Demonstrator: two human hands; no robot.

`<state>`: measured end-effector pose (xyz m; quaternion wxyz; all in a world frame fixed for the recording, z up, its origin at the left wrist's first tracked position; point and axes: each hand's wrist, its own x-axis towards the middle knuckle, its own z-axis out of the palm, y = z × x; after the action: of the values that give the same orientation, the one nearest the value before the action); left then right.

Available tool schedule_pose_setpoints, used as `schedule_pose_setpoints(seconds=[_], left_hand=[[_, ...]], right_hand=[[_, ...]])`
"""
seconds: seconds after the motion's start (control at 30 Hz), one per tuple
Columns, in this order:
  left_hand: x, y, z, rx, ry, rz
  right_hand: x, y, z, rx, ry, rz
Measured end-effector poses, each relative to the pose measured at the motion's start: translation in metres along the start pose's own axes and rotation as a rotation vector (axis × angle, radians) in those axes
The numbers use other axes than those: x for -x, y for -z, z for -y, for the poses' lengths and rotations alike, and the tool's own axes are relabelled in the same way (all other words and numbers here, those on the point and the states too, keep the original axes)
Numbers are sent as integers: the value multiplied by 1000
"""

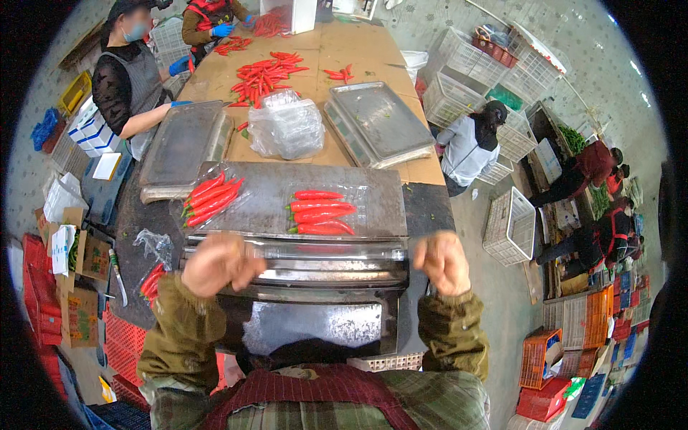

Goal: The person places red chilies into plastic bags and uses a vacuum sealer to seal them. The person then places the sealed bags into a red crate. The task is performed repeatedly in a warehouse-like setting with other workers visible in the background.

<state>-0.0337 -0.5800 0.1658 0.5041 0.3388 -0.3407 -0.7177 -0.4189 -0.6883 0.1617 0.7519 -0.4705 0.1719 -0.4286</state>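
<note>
My left hand (223, 264) and my right hand (442, 262) are raised over the two ends of a metal film-wrapping machine (322, 280). Both are blurred, with curled fingers; whether they pinch any clear film is hard to see. Between them a shiny roll of clear plastic film (344, 250) lies across the machine. Beyond it, on the metal plate (263, 185), several red chili peppers (322, 214) lie side by side on a clear tray. Another clear tray of red chili peppers (214, 200) sits tilted at the plate's left end.
A stack of clear plastic trays (287, 129) in a bag stands between two metal sheet trays (379, 121) (183, 142). Loose chilies (266, 75) are heaped farther back. A knife (118, 277) lies at left. Co-workers (131, 80) stand at the table's left side; crates (510, 226) stand at right.
</note>
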Motion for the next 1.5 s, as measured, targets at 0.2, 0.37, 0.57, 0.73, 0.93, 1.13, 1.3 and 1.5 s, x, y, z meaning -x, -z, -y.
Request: schedule_pose_setpoints(seconds=[0.2, 0.37, 0.57, 0.73, 0.93, 1.13, 1.3, 1.5], left_hand=[[-133, 35, -6, 137, -90, -229], [-170, 55, 43, -371, -130, -509], [-181, 60, 56, -914, -301, -413], [-164, 49, 41, -894, -333, -270], [-133, 24, 51, -206, -186, -238], [-98, 2, 64, -246, -152, -309], [-15, -28, 93, -124, -131, -327], [52, -45, 151, -406, -167, -545]], right_hand=[[-127, 35, -23, -17, -205, -364], [-144, 49, -77, 484, -206, -407], [-135, 52, -87, 759, -124, -287], [-137, 54, -78, 1093, 41, -87], [-106, 24, -72, 312, -164, -135], [-66, -11, -75, 385, -148, -320], [11, -38, -93, 567, -132, -403], [94, -76, -116, 1216, 195, -473]])
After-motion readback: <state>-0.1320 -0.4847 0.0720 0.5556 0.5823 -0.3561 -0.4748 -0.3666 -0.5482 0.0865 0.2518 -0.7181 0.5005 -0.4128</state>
